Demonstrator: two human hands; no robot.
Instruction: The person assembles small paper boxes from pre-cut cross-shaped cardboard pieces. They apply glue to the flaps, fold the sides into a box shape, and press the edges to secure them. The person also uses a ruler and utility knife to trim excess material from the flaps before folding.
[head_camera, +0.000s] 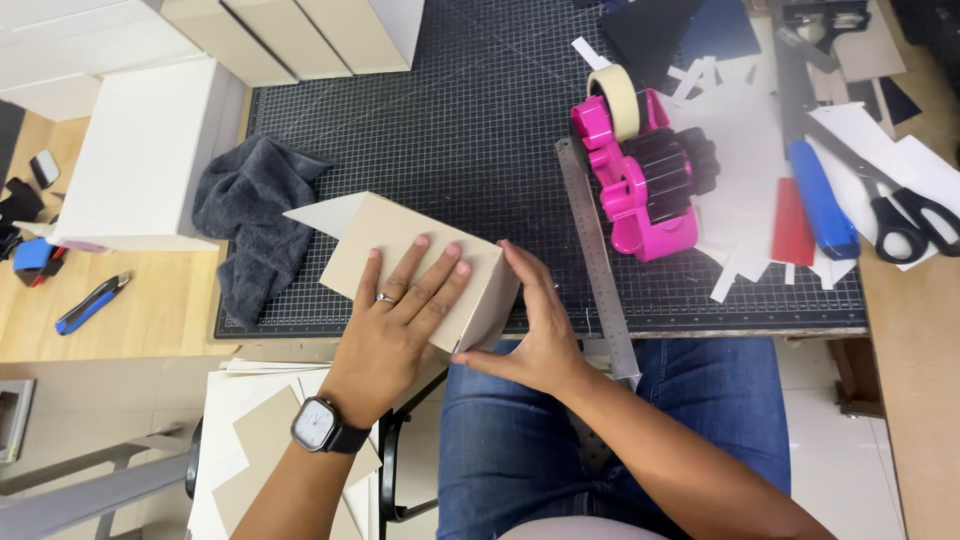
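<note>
Left hand (400, 320) lies flat, fingers spread, on top of the cardboard box (400, 255); right hand (535, 330) is open, palm pressed to its right end face. Keep both pressing evenly so that face seats square. Box sits at the tabletop's near edge, long axis running from right hand up-left toward the grey cloth (250, 220).
</note>
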